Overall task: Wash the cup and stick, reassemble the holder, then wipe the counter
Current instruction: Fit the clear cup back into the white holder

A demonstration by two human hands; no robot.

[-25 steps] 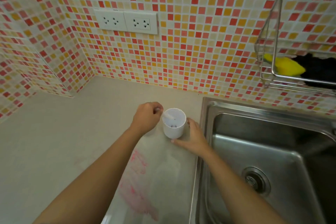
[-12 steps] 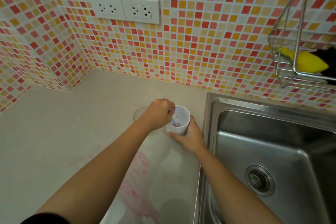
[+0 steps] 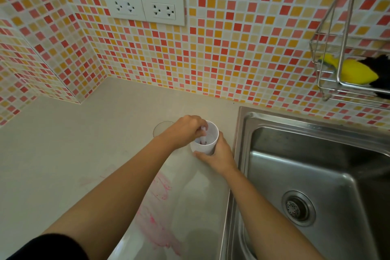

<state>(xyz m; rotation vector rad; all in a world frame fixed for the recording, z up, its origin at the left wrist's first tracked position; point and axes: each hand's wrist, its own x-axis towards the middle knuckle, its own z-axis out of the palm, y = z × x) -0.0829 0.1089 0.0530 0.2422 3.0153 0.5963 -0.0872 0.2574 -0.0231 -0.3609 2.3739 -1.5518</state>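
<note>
A white cup (image 3: 207, 145) stands on the beige counter (image 3: 63, 164) just left of the sink. My right hand (image 3: 219, 154) wraps around its near right side. My left hand (image 3: 185, 131) is over the cup's rim, fingers pinched on a thin white stick (image 3: 203, 136) that reaches down to a dark reddish spot at the cup's bottom. A round clear disc (image 3: 161, 129) lies on the counter just behind my left hand, partly hidden by it. Pink smears (image 3: 157, 213) stain the counter near the front.
A steel sink (image 3: 316, 175) with a drain (image 3: 298, 208) fills the right. A wire rack (image 3: 346, 69) on the tiled wall holds a yellow sponge (image 3: 356, 72) and something black. Two double sockets (image 3: 145, 9) sit on the wall above the counter.
My left hand has moved from beside the cup to over its rim, bringing the stick more upright inside it. My right hand has closed further around the cup. The view has shifted closer.
</note>
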